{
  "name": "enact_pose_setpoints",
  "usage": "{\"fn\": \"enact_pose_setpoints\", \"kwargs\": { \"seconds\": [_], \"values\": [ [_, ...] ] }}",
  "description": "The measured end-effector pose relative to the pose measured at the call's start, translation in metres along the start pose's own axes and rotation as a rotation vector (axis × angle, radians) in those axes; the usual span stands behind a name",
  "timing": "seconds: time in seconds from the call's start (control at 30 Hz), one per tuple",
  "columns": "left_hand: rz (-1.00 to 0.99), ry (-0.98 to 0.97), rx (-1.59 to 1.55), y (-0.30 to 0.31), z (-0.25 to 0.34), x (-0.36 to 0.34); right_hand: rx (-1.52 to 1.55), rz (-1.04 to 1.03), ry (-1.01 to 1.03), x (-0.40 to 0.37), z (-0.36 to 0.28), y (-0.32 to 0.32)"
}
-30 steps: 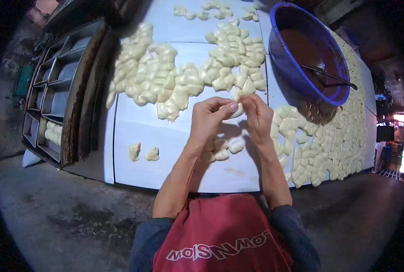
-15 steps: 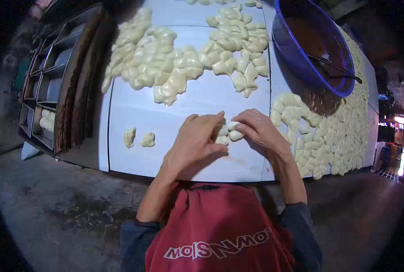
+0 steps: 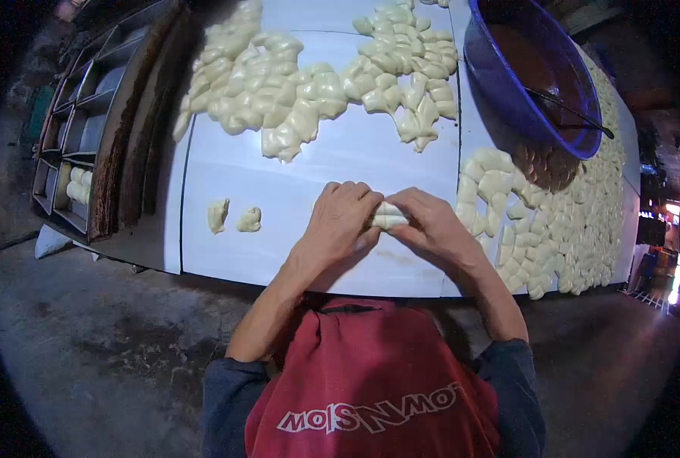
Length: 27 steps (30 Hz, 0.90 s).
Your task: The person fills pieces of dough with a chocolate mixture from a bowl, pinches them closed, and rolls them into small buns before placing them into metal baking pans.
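Observation:
Close together near the table's front edge, my left hand point(image 3: 343, 221) and my right hand point(image 3: 436, 227) grip the two ends of some pale dough pieces point(image 3: 389, 216) pressed side by side. The fingers of both hands are wrapped round the dough and hide its ends. Two small dough lumps point(image 3: 218, 215) point(image 3: 249, 220) lie on the white table point(image 3: 279, 259), left of my left hand. Behind my hands spread large clusters of pale dough pieces point(image 3: 279, 95) point(image 3: 408, 61).
A blue basin point(image 3: 508, 91) with brown contents and a dark stick stands at the back right. Many dough pieces point(image 3: 538, 244) cover the table's right side. At the left stand metal trays point(image 3: 88, 126) in a divided frame, one holding dough rolls point(image 3: 79, 185).
My hands have closed in on the dough pieces, which now lie lined up between them instead of partly separate. The camera's view has shifted slightly.

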<state>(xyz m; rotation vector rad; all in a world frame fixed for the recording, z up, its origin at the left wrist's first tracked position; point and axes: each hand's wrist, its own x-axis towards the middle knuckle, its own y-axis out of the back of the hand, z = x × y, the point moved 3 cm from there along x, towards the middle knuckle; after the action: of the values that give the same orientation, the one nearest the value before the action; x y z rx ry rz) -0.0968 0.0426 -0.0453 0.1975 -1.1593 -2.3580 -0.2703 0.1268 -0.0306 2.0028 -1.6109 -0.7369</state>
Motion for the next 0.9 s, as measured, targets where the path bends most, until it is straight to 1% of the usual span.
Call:
{"fn": "enact_pose_setpoints", "kwargs": {
  "seconds": [0.03,0.1,0.17,0.2,0.27,0.3,0.33,0.37,0.4,0.47,0.5,0.53,0.6,0.67,0.73,0.8,0.87,0.9],
  "values": [
    [-0.051,0.025,0.021,0.0,0.0,0.001,-0.031,0.02,0.011,0.0,0.004,-0.003],
    [-0.043,0.009,0.024,0.001,-0.001,-0.002,-0.09,0.06,0.039,0.003,0.007,-0.006],
    [-0.054,0.004,0.037,0.006,-0.002,-0.008,-0.203,0.035,0.084,0.001,-0.001,0.003],
    [-0.037,0.025,0.089,0.015,-0.002,-0.014,-0.258,0.02,0.108,0.0,-0.003,0.006],
    [-0.002,0.073,0.194,0.037,-0.005,-0.03,-0.314,0.094,0.16,-0.002,-0.003,0.004],
    [-0.01,0.105,0.153,0.044,-0.013,-0.039,-0.327,0.121,0.182,-0.001,-0.003,0.003],
    [-0.059,0.171,0.127,0.048,-0.019,-0.045,-0.34,0.149,0.202,0.002,-0.004,0.002],
    [-0.053,0.161,0.089,0.049,-0.024,-0.049,-0.36,0.148,0.239,0.006,-0.002,-0.004],
    [-0.044,0.152,0.051,0.048,-0.03,-0.05,-0.38,0.122,0.247,0.011,-0.002,-0.011],
    [-0.106,0.198,-0.044,0.043,-0.036,-0.045,-0.425,0.071,0.272,0.023,-0.003,-0.025],
    [-0.133,0.224,-0.089,0.04,-0.037,-0.042,-0.506,0.133,0.37,0.027,0.002,-0.033],
    [-0.054,0.122,-0.068,0.036,-0.038,-0.039,-0.469,0.117,0.359,0.031,0.001,-0.035],
    [-0.169,0.184,-0.09,0.027,-0.039,-0.032,-0.437,0.094,0.355,0.033,0.005,-0.038],
    [-0.127,0.1,-0.129,0.02,-0.042,-0.028,-0.37,0.158,0.374,0.033,0.003,-0.039],
    [-0.102,0.15,-0.167,0.006,-0.046,-0.026,-0.182,0.126,0.261,0.039,-0.015,-0.034],
    [-0.087,0.203,-0.302,0.03,-0.042,-0.032,-0.043,0.039,0.06,0.042,-0.017,-0.037],
    [-0.024,0.141,-0.392,0.036,-0.047,-0.046,-0.085,-0.075,0.141,0.055,-0.057,-0.02],
    [-0.032,0.156,-0.4,0.046,-0.047,-0.055,0.033,-0.153,-0.023,0.058,-0.028,-0.026]
  ]
}}
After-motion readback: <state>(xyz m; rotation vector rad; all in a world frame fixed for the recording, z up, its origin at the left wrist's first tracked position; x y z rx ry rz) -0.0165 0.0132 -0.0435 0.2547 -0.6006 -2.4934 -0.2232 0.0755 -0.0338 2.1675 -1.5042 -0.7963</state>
